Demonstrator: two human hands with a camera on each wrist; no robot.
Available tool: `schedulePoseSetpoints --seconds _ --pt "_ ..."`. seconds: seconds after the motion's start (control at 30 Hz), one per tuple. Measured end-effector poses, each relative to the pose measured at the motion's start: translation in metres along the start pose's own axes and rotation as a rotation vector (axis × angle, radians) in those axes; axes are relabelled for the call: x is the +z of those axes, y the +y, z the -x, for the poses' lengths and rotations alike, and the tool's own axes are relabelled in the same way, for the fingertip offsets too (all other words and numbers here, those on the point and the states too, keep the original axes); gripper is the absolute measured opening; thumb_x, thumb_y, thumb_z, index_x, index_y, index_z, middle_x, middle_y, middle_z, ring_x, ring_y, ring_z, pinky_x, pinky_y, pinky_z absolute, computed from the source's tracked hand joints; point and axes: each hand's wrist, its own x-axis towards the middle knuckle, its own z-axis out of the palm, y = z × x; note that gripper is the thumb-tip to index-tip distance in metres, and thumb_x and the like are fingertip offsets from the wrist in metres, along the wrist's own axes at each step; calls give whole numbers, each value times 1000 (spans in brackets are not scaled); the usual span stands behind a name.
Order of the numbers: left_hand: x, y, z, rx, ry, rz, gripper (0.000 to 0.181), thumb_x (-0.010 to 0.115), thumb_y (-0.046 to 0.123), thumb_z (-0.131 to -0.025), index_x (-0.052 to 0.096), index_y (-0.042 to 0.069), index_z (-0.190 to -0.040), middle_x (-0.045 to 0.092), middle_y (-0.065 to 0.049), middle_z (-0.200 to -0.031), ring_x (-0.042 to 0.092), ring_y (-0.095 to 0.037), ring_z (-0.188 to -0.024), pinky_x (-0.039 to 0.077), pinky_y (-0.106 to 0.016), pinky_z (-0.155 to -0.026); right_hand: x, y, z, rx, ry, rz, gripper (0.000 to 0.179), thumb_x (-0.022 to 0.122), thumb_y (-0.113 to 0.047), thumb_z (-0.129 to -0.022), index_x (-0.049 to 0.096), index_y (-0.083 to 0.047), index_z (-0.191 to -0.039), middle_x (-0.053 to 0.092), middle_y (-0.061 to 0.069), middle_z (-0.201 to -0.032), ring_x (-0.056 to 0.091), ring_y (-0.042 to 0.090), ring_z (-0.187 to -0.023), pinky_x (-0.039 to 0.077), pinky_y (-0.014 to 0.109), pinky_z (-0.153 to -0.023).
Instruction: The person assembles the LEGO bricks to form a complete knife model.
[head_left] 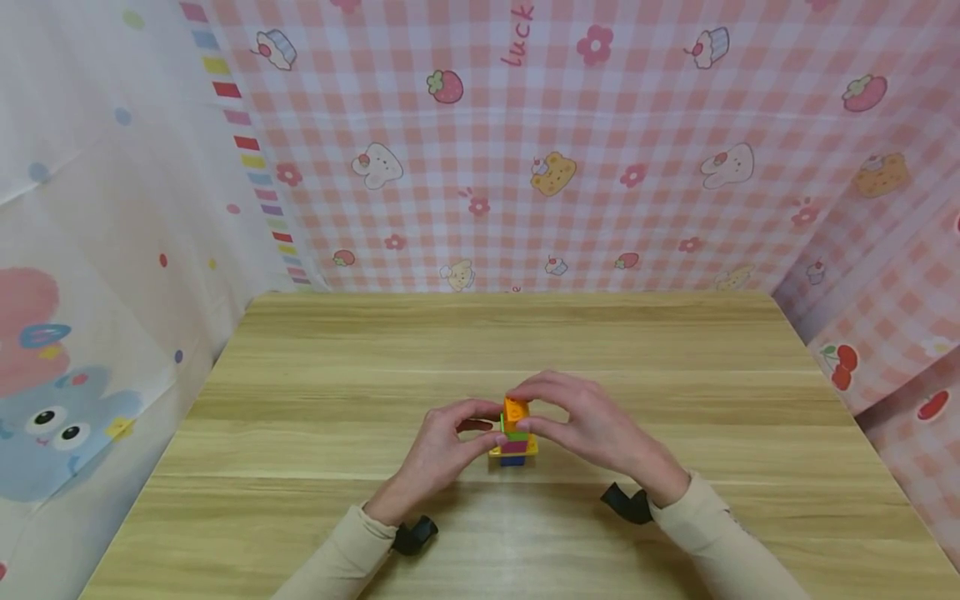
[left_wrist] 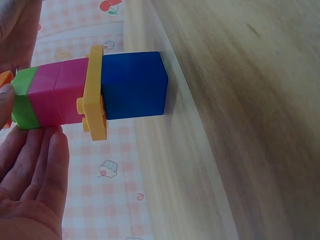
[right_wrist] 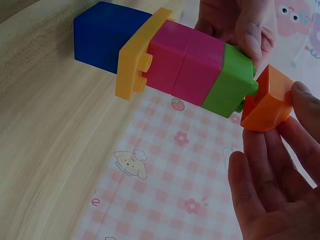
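Note:
A toy-brick tower stands upright on the table: a blue brick (left_wrist: 132, 85) at the base, a yellow plate (right_wrist: 137, 55) over it, two pink bricks (right_wrist: 187, 62), then a green brick (right_wrist: 230, 80). My left hand (head_left: 438, 446) holds the tower near the top, thumb and fingers at the green brick. Above it, my right hand (head_left: 600, 425) pinches an orange brick (right_wrist: 270, 100) between thumb and fingers. In the right wrist view the orange brick sits tilted against the green brick's studs; whether it is seated on them I cannot tell.
The wooden table (head_left: 337, 358) reaches back to a pink checked cloth (head_left: 510, 150). A white printed cloth (head_left: 112, 208) hangs on the left. Black wrist mounts (head_left: 628, 504) stick out below both sleeves.

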Motion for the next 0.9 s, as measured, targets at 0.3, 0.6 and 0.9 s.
schedulePoseSetpoints --seconds 0.3,0.6,0.9 --pt "0 0 0 1 5 -68 31 80 19 -92 74 6 -120 75 -6 -118 72 -26 -106 60 -41 -94 1 -1 -2 -3 -17 34 30 79 -17 -93 76 -11 -122 72 -3 -120 68 14 -108 60 36 -90" --pt "-1 -2 -3 58 22 -164 30 82 19 -90 76 7 -116 77 -7 -114 73 -23 -103 62 -43 -87 1 1 -4 -6 -30 29 27 79 -15 -93 75 -12 -120 72 -5 -118 68 13 -105 60 37 -87" --pt "-2 -3 -3 68 -3 -183 27 82 19 -91 77 6 -115 77 -6 -113 74 -20 -101 62 -37 -87 -1 3 -5 -39 -95 48 28 75 -20 -97 74 -11 -123 72 -3 -116 67 10 -99 60 28 -81"
